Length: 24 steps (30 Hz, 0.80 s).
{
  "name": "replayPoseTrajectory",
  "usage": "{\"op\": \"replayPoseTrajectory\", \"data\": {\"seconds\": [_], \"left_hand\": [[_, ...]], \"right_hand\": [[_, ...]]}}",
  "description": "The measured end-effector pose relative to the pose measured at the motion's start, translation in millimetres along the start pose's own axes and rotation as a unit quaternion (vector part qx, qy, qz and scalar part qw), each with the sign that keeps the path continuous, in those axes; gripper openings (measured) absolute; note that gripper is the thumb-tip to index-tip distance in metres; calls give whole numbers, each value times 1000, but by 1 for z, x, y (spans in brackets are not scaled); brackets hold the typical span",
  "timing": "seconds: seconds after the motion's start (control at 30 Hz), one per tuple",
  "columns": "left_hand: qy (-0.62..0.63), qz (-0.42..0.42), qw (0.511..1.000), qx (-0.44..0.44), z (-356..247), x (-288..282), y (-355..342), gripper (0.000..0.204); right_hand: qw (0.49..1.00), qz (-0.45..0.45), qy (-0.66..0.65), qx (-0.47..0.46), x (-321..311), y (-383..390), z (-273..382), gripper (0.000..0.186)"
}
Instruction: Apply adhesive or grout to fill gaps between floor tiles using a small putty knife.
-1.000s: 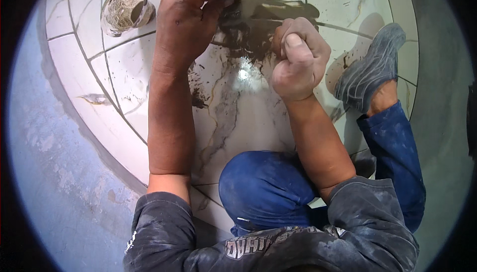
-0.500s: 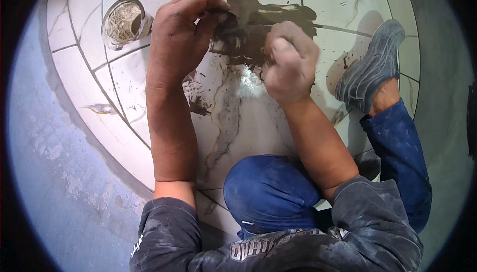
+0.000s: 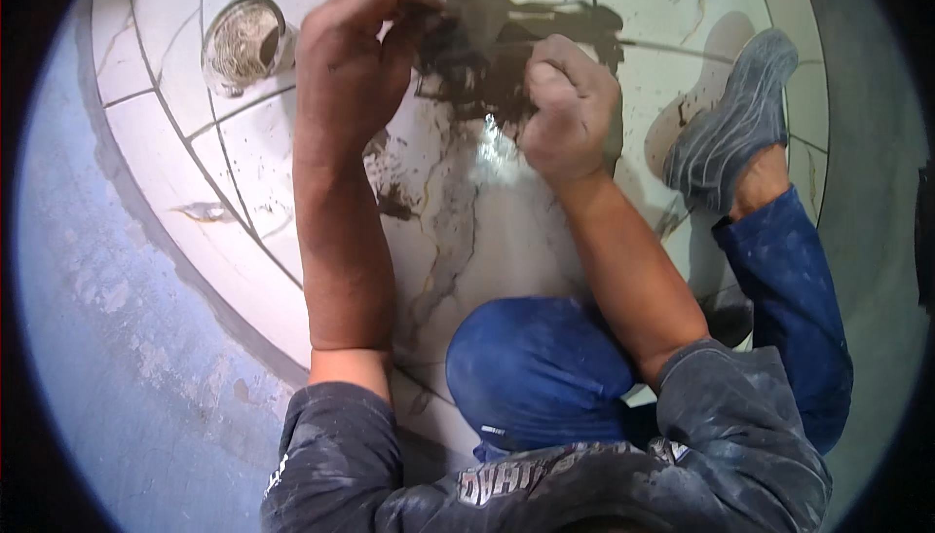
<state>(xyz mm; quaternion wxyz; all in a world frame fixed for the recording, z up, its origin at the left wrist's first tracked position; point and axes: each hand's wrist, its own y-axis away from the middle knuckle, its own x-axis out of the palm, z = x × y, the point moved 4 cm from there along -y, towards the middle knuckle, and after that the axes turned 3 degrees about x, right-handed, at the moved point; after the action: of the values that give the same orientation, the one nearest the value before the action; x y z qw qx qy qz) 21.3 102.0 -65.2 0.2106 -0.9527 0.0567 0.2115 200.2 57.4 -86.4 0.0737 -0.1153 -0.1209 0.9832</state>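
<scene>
Both of my hands hover at a dark, wet grey-brown smear [image 3: 575,21] spread over a tile joint on the white floor. My left hand [image 3: 346,60] is closed at the smear's left side, thumb and fingers pinched around something dark whose shape is lost against the patch. Across from it, my right hand [image 3: 573,109] makes a fist at the smear's right edge. Its curled fingers hide whatever they grip. A blurred, thin dark strip seems to run between the two hands, but its kind cannot be made out.
A clear cup-like container [image 3: 241,51] with pale residue inside stands left of my left hand. Dark splashes [image 3: 396,202] mark the marbled white tiles [image 3: 506,250]. My bent knee [image 3: 541,367] is close below, and my grey shoe [image 3: 735,124] rests at the right.
My left hand has shifted slightly upward. My right hand has moved a little up and left, and its fist shows less blur. The container stays in place.
</scene>
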Motion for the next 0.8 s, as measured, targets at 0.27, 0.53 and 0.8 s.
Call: {"op": "replayPoseTrajectory", "data": {"seconds": [0.27, 0.53, 0.8], "left_hand": [[20, 83, 995, -47, -7, 2, -1, 14], [38, 57, 997, -19, 0, -5, 3, 16], [25, 32, 999, 0, -6, -14, 2, 13]], "right_hand": [[997, 27, -66, 9, -3, 9, 9, 49], [998, 17, -28, 59, -8, 11, 2, 26], [991, 28, -129, -22, -9, 5, 27, 29]]}}
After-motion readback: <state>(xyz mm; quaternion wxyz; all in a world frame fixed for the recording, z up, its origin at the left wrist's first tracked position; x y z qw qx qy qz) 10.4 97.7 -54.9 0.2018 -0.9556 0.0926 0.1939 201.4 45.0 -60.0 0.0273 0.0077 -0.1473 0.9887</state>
